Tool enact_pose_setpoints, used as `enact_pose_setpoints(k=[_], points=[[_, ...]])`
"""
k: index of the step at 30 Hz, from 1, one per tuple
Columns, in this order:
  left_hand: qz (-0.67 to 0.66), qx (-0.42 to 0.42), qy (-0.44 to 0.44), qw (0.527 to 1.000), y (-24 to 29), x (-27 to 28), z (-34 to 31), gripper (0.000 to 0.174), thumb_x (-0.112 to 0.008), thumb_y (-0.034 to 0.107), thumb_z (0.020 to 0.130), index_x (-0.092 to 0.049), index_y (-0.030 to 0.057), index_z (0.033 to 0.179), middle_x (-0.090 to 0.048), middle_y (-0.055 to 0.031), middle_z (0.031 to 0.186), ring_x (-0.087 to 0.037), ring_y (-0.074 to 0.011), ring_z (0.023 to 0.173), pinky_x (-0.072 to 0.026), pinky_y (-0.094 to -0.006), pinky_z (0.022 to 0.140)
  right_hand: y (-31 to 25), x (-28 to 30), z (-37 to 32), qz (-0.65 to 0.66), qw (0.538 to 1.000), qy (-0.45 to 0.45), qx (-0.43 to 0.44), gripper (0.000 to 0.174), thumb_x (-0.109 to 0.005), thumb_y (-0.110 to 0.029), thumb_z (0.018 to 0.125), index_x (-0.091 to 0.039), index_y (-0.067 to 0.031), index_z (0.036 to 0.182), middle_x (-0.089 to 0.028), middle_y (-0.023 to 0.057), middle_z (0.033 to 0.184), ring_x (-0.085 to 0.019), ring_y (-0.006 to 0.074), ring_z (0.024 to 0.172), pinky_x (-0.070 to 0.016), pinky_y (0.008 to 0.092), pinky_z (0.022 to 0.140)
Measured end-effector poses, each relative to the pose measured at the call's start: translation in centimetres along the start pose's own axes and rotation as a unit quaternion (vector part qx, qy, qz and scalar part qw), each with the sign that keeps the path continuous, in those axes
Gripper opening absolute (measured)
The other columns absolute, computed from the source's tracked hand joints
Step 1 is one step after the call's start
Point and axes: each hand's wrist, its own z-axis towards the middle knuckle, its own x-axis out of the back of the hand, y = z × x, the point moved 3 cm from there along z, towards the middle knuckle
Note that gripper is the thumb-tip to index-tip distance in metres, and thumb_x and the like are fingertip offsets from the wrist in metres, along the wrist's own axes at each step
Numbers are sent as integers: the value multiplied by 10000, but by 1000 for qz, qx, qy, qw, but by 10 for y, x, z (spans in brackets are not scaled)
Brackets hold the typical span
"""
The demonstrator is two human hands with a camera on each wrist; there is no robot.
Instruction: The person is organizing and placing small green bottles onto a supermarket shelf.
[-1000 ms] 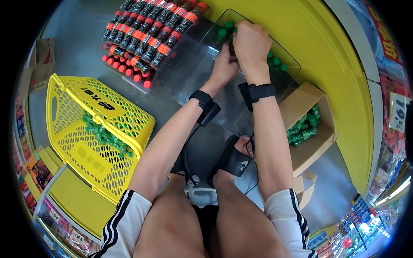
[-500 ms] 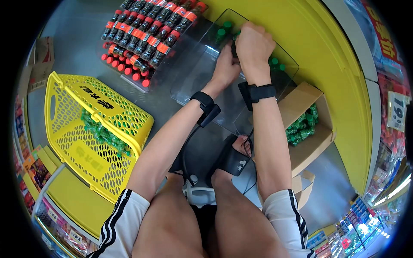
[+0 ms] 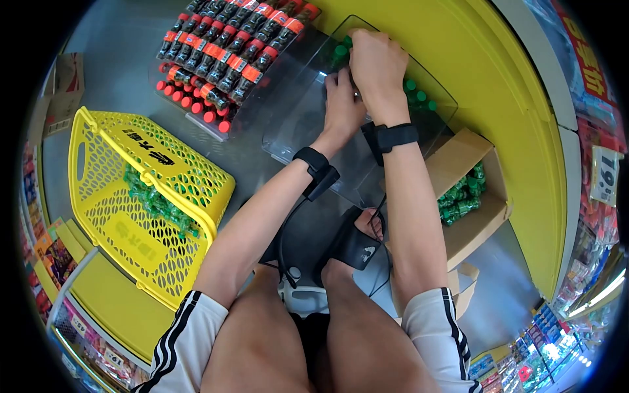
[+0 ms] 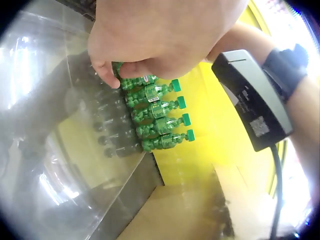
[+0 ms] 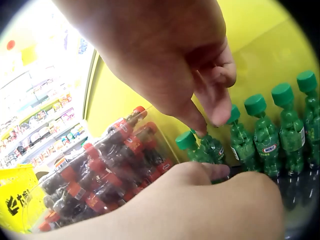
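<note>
A row of green bottles (image 4: pixel 162 109) (image 5: pixel 267 142) stands upright along the back of a clear plastic bin (image 3: pixel 288 108). My right hand (image 3: pixel 379 69) (image 5: pixel 165 55) pinches the top of one green bottle (image 5: pixel 214 147) beside another with its cap (image 5: pixel 186 140) uncovered. Lower and to the left, my left hand (image 3: pixel 343 110) (image 4: pixel 160 35) reaches into the bin with its fingers extended; in the right wrist view its fingertips rest against the bottles' lower part. The pinched bottle's cap is hidden behind my right fingers.
Stacked dark bottles with red caps (image 3: pixel 226 56) stand left of the bin. A yellow basket (image 3: pixel 147 196) holding green bottles sits at left. An open cardboard box (image 3: pixel 481 226) with green bottles lies at right, by a yellow wall (image 3: pixel 524 111).
My right hand has shifted a little left along the bin's back, covering part of the left-hand bottles. My left hand has turned slightly, with its fingers pointing up more.
</note>
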Motion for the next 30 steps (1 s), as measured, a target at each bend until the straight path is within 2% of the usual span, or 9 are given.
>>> enact_pose_setpoints(k=[1,5,7,20,22,23,25,29,30], points=[[-6,19,6,1000,2,1,-1,755,-727,61,909,-420,79,1598,-338,-365,1593,-576,-609,1267,-530,-593,1066,0,-2,0,4,1000,24,9,76,-747,-81,792,-804,-48,831,-776,191,834,-793,385,803,-619,484,639],[-5,19,27,999,20,10,-5,766,-742,93,917,-403,81,1603,-253,-397,1645,-530,-651,1326,-518,-584,1114,0,-5,0,6,999,35,24,79,-753,-84,789,-805,-40,830,-776,192,828,-795,383,798,-616,484,625],[-54,57,12,997,24,12,-8,747,-767,232,985,-416,48,1619,-237,-344,1709,-327,-558,1546,-370,-493,1273,-2,-3,-1,-20,999,32,29,76,-748,-76,794,-803,-34,826,-776,193,825,-794,380,786,-610,486,610],[-98,57,2,994,28,13,-10,700,-716,203,1031,-412,46,1641,-179,-315,1756,-277,-497,1606,-329,-479,1304,-6,2,-2,-41,998,41,6,92,-733,-97,817,-806,-42,806,-776,183,805,-793,357,770,-587,471,585],[-39,26,7,999,21,10,-4,1018,-903,337,834,-352,102,1657,-184,-390,1721,-446,-624,1461,-479,-590,1177,-3,1,-2,-20,998,-24,-54,162,-699,-171,887,-801,-48,905,-774,236,921,-765,462,901,-592,552,721],[-39,27,8,999,17,8,-6,1018,-903,337,834,-352,102,1657,-184,-390,1721,-446,-624,1461,-479,-590,1177,-5,3,-2,-19,998,-25,-54,162,-699,-171,887,-801,-48,905,-774,236,921,-765,462,901,-592,552,721],[-86,25,5,996,26,12,-10,689,-728,225,1018,-442,40,1617,-252,-334,1723,-237,-520,1607,-325,-504,1299,-5,2,-2,-27,997,-44,-53,173,-697,-169,899,-815,-49,938,-774,237,922,-766,459,898,-595,552,725],[-105,47,24,993,15,6,-4,701,-734,243,1013,-435,22,1607,-288,-317,1706,-266,-517,1590,-326,-502,1295,-6,4,-2,-25,997,-46,-61,155,-712,-162,889,-813,-51,928,-777,230,922,-772,451,905,-603,540,731],[-66,36,24,997,13,5,-1,862,-825,309,911,-394,22,1600,-262,-353,1700,-344,-572,1529,-393,-554,1239,-8,9,-3,-9,997,-50,-64,151,-719,-149,876,-817,-57,944,-775,230,914,-773,448,912,-610,534,740]])
